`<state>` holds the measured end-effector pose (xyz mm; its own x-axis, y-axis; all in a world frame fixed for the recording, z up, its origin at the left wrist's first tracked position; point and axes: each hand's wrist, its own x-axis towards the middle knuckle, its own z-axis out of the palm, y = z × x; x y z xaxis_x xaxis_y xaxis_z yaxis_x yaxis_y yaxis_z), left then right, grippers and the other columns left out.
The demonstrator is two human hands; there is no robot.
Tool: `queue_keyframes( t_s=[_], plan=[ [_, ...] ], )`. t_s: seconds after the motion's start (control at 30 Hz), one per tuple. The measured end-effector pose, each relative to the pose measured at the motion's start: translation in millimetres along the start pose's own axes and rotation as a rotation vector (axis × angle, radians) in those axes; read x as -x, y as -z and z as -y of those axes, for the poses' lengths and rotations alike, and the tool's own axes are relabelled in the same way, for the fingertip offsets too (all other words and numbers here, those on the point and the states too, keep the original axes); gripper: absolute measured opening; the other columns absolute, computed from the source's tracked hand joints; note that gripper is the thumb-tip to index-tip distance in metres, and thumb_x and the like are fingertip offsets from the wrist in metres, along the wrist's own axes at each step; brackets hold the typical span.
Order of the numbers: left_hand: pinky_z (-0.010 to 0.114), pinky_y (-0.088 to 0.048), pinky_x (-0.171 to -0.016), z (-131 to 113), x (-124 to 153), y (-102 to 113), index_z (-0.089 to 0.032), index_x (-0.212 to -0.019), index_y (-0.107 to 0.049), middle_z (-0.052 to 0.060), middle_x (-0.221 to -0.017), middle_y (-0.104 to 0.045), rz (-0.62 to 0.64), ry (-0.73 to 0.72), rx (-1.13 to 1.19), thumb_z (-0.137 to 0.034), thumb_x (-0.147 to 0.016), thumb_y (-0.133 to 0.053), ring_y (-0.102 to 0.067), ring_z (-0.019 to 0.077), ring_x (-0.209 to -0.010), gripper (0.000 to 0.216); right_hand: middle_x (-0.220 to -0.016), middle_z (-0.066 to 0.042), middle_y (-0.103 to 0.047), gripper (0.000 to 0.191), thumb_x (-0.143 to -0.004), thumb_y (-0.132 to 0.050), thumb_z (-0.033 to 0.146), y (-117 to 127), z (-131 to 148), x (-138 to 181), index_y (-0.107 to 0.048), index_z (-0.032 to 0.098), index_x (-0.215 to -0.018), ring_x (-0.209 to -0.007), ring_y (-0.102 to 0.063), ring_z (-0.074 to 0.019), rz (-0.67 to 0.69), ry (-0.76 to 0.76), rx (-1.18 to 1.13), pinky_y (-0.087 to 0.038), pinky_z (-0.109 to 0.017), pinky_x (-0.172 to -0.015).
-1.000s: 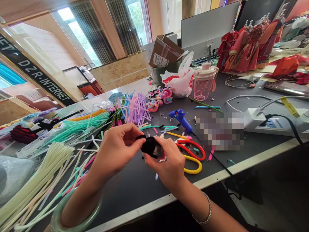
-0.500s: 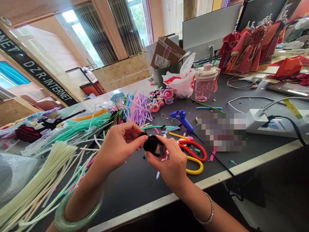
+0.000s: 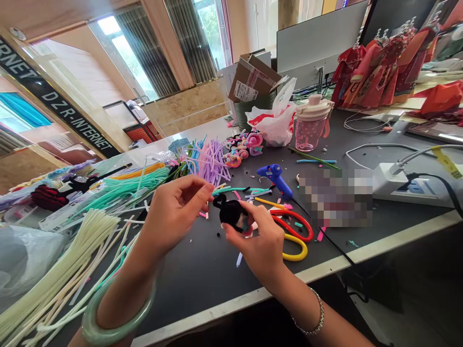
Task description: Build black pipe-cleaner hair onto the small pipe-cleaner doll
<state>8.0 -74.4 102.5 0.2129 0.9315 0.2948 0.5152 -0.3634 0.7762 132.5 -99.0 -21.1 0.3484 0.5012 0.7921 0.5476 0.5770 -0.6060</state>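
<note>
Black chenille piece (image 3: 229,213) pinched in right hand (image 3: 255,241), left hand (image 3: 177,212) beside.

Black fuzzy pipe-cleaner craft piece (image 3: 230,212), lumpy body w/ thin curled tip sticking up-left, pinched in R hand (image 3: 261,239) betw thumb & fingers, held just above the tabletop. Pink bit (image 3: 248,233) shows at its lower right, by the R fingers; exact shape partly hidden. L hand (image 3: 177,213) open, fingers raised, just beside piece, not touching it.
</note>
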Motion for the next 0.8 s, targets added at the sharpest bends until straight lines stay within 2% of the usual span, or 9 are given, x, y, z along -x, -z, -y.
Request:
queue_keyframes(
  t_s=[0.17, 0.3, 0.63, 0.8],
  plan=[
    [0.018, -0.041, -0.049, 1, -2, -4, -0.014, -0.078, -0.065, 0.001, -0.065, -0.065, -0.035, 0.195, 0.385, -0.037, -0.072, -0.071, -0.055, 0.0087, -0.054, 0.024, -0.081, -0.005, -0.071, 0.031, -0.074, -0.069, 0.025, 2, -1, 0, -0.064, 0.016, -0.104, -0.066, -0.064, -0.0172, 0.003, -0.068, 0.011, -0.055, -0.030, -0.060],
    [0.017, -0.045, -0.054, 3, -2, -5, -0.013, -0.079, -0.066, 0.000, -0.066, -0.065, -0.038, 0.281, 0.552, -0.031, -0.065, -0.077, -0.056, 0.0079, -0.058, 0.026, -0.078, -0.005, -0.070, 0.031, -0.073, -0.069, 0.024, 3, -1, -1, -0.064, 0.015, -0.102, -0.064, -0.063, -0.0163, 0.001, -0.104, 0.006, -0.054, -0.029, -0.058],
    [0.017, -0.041, -0.056, 2, -1, -5, -0.013, -0.082, -0.066, -0.003, -0.066, -0.060, -0.055, 0.252, 0.569, -0.021, -0.055, -0.085, -0.052, 0.0057, -0.060, 0.034, -0.075, -0.003, -0.068, 0.030, -0.074, -0.068, 0.029, 2, -1, 1, -0.066, 0.017, -0.100, -0.061, -0.060, -0.0152, -0.007, -0.167, 0.000, -0.052, -0.028, -0.056],
    [0.019, -0.041, -0.061, 13, 2, -8, -0.013, -0.086, -0.064, -0.002, -0.070, -0.061, -0.081, 0.206, 0.479, -0.029, -0.056, -0.087, -0.053, 0.0082, -0.066, 0.041, -0.070, -0.001, -0.067, 0.029, -0.073, -0.070, 0.028, 3, -1, -1, -0.065, 0.017, -0.100, -0.057, -0.058, -0.0139, -0.008, -0.125, 0.023, -0.051, -0.026, -0.054]
  ],
)
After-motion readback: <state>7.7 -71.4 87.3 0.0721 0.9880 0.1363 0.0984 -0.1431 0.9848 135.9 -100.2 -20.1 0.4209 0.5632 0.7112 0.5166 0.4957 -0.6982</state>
